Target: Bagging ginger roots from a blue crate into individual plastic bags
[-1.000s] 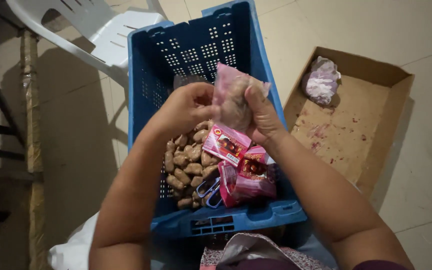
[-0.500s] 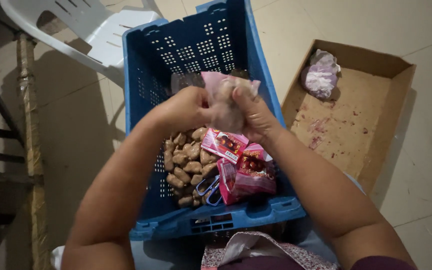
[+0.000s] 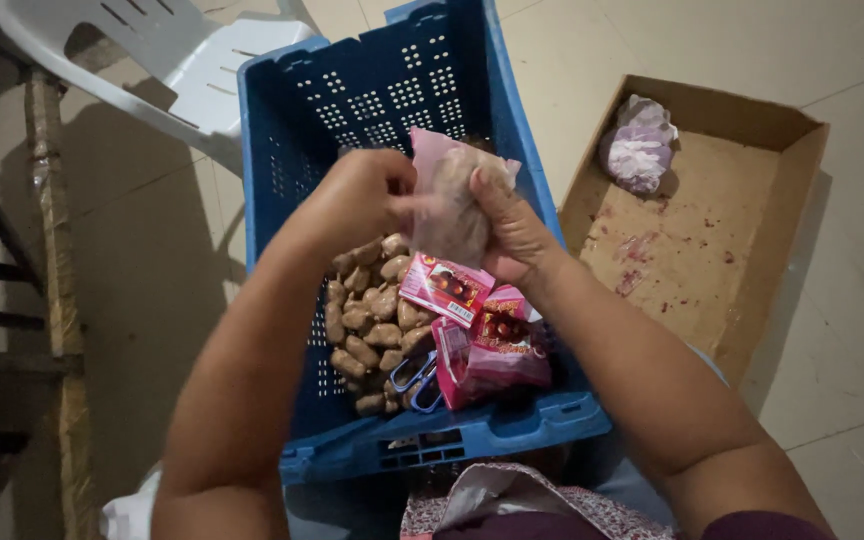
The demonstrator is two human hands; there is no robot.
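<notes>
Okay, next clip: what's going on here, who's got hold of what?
A person holds a small clear bag of brown pieces over a blue crate, with the left hand and right hand both gripping it. In the crate lie loose brown pieces, pink packets and blue-handled scissors. To the right on the floor sits an open cardboard box with a crumpled plastic bag in its corner. A white plastic chair stands behind the crate.

My left hand (image 3: 357, 200) and right hand (image 3: 512, 225) hold a small clear bag (image 3: 452, 200) above the blue crate (image 3: 372, 90) of brown pieces (image 3: 367, 320).
</notes>
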